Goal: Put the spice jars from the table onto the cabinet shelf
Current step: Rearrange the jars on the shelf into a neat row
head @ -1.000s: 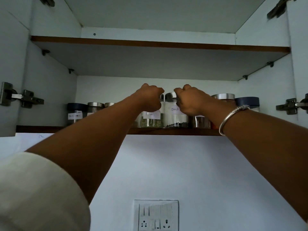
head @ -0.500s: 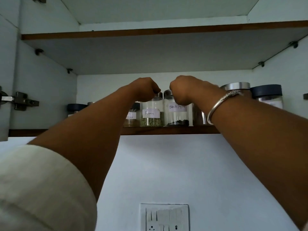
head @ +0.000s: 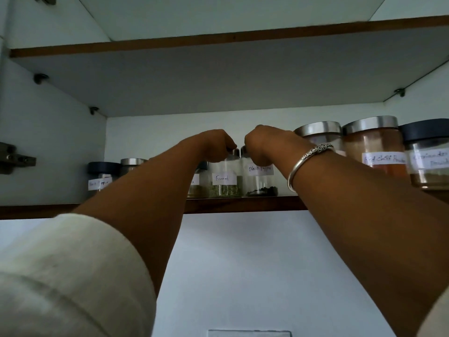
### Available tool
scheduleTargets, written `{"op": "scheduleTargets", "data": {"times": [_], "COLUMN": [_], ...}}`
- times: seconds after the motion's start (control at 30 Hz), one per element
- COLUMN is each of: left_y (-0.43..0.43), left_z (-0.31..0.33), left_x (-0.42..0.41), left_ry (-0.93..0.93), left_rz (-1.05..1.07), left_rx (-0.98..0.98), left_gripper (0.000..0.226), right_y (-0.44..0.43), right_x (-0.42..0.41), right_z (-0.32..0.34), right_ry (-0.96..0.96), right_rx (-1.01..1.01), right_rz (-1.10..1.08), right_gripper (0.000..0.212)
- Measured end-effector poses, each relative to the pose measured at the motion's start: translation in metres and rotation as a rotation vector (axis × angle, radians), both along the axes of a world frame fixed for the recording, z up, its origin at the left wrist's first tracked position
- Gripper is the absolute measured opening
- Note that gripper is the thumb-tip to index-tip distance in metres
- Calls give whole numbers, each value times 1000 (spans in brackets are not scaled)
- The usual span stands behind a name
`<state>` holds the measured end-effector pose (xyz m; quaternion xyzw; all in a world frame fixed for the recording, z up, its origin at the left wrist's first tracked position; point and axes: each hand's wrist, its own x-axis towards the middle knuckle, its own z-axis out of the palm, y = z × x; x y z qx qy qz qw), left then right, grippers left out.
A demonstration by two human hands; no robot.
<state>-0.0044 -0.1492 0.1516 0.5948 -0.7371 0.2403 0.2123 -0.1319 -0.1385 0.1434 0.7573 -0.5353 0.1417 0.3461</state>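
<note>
Placement looks like the step in hand, since both held jars already stand on the dark wooden cabinet shelf (head: 243, 204). Far out at nine o'clock sits a small glass jar with a dark blue lid (head: 100, 176), well apart from the hands. The left hand (head: 213, 145) has its fingers curled down round the steel cap of the clear glass jar labelled Fennel (head: 224, 183), which holds green seeds near the shelf's front edge. Just beside it at three o'clock, the clear glass jar labelled Black Pepper (head: 261, 181) is gripped the same way from above by the right hand (head: 263, 147), whose wrist wears a silver bangle (head: 306, 161). Further toward three o'clock rises a tall steel-lidded jar of red powder (head: 375, 152). To finish well, slide both jars back toward twelve o'clock and feel the bases sit flat. Then loosen the fingers straight upward so the bangle clears the tall neighbour.
</note>
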Motion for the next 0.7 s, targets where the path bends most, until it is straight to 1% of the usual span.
{"op": "scheduleTargets", "data": {"times": [0.1,0.33,0.53,0.6,0.7], "left_y": [-16,-47,-60,-62,-63], "left_z": [1,5,6,5,1], "left_x": [5,15,17,15,12], "left_ry": [-27,-102,-164,-200,-229], "left_rz": [24,37,99,132,161], "left_rx": [2,14,44,58,63], "left_gripper": [44,32,33,31,34], "right_y": [-11,-43,-67,-74,-80], "right_x": [4,18,23,21,16], "right_z": [1,4,3,3,0], "right_ry": [-2,-37,-56,-59,-58], "right_rx": [29,64,69,64,70], "right_rz": [-13,-54,-56,-42,-21], "right_gripper": [24,27,31,26,8]}}
